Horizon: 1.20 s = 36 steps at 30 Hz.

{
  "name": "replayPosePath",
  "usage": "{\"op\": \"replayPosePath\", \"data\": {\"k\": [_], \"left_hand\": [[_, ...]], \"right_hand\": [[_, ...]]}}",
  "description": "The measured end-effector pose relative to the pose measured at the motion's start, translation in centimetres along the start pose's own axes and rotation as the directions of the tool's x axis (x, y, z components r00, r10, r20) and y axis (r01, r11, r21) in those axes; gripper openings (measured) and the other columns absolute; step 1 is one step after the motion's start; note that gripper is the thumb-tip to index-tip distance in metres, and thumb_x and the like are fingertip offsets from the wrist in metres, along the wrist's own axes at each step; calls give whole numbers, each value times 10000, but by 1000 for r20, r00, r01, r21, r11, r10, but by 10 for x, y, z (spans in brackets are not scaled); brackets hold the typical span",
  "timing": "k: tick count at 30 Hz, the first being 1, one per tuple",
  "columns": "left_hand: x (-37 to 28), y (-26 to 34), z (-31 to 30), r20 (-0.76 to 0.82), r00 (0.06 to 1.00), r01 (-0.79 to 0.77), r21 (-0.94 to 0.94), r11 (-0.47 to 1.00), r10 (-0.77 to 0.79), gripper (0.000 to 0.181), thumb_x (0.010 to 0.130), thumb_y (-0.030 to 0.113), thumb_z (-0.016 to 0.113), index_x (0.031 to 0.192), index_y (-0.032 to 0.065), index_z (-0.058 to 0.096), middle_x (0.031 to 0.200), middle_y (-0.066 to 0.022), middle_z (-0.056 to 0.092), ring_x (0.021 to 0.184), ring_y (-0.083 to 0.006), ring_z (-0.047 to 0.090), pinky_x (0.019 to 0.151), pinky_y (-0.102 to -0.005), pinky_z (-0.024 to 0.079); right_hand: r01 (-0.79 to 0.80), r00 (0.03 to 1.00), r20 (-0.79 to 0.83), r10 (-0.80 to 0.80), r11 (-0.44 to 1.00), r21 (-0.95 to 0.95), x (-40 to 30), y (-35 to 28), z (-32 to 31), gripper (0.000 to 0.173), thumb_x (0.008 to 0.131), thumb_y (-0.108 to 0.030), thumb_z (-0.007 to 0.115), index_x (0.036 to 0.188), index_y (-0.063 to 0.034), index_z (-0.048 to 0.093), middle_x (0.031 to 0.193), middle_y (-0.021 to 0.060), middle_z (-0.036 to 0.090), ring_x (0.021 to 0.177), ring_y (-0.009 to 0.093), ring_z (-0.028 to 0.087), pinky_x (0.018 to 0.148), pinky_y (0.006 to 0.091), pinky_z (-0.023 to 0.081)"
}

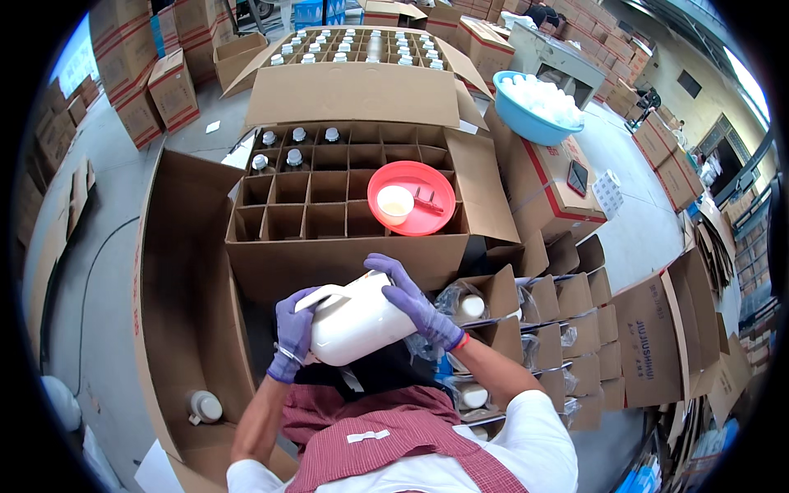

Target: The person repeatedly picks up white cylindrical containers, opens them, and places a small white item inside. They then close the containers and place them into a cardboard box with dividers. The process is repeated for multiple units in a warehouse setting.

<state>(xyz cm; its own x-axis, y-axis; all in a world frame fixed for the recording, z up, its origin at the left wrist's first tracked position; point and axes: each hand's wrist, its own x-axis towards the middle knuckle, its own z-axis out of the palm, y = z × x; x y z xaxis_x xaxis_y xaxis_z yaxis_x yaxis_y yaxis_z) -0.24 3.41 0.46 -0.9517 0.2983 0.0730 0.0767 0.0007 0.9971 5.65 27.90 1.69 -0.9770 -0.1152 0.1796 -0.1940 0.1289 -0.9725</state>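
A white, glossy bottle or jug [360, 326] lies tilted across my lap, held between both hands. My left hand [293, 333], in a purple glove, grips its left end and a curved white strip [323, 296] there. Whether that strip is a handle or a label, I cannot tell. My right hand [422, 308], gloved too, presses on the right end with fingers spread over the top. Just beyond stands a divided cardboard box [345, 262] with several white-capped bottles [294, 158] in its back left cells. On its dividers rests a red plastic dish [413, 225] with a white cup [395, 204] and a small red tool [428, 202].
Left, an open carton [185, 296] contains a white jug [205, 407]. On my right is a divided carton [570, 296] with plastic-wrapped white jugs. A blue basin [536, 126] of white items and a phone [577, 177] sit on a carton. Another box [354, 92] of capped bottles stands behind.
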Motion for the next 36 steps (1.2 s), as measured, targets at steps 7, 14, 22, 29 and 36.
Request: {"op": "replayPosePath", "data": {"k": [7, 14, 22, 29, 36], "left_hand": [[14, -4, -1, -184, 983, -21, -246, 969, -25, 467, 782, 4, 420, 1170, -67, 672, 1095, -130, 712, 1032, -200, 671, 960, -318, 510], [50, -54, 14, 101, 982, 157, -902, 402, -157, 432, 1055, 274, 419, 1406, 27, 470, 1379, -133, 562, 1251, -278, 566, 1060, -442, 481], [66, -32, 52, 138, 953, 161, -985, 66, -270, 479, 1041, 424, 449, 1370, 82, 514, 1338, -124, 596, 1206, -285, 600, 1033, -427, 494], [14, -40, 89, 41, 998, 62, -743, 667, -47, 510, 1057, 468, 405, 1459, 154, 405, 1388, -156, 541, 1263, -311, 557, 1028, -471, 501], [17, -53, 75, 157, 971, 201, -944, 261, -183, 539, 1049, 484, 409, 1446, 122, 442, 1424, -169, 524, 1268, -352, 553, 1015, -537, 506]], "right_hand": [[-64, 954, -293, -61, 915, -399, 97, 69, -53, 502, 895, -387, 686, 1275, -74, 584, 1291, 174, 532, 1206, 343, 542, 1041, 413, 426], [-164, 959, -258, -121, 506, -847, 131, 138, -124, 385, 736, -307, 801, 983, -61, 635, 1208, 259, 556, 1160, 447, 539, 964, 509, 460], [338, 790, 153, -594, 213, -917, 26, -28, -18, 577, 631, -176, 802, 1156, -94, 577, 1302, 206, 470, 1202, 401, 486, 1036, 613, 358], [177, 733, -463, -499, 797, -578, 10, 10, 21, 513, 816, -171, 719, 1268, -30, 521, 1215, 164, 533, 1153, 316, 534, 1025, 451, 455], [174, 834, -282, -474, 711, -681, -8, 10, 17, 676, 987, -429, 569, 1472, -32, 318, 1427, 196, 450, 1328, 328, 463, 1104, 468, 400]]}}
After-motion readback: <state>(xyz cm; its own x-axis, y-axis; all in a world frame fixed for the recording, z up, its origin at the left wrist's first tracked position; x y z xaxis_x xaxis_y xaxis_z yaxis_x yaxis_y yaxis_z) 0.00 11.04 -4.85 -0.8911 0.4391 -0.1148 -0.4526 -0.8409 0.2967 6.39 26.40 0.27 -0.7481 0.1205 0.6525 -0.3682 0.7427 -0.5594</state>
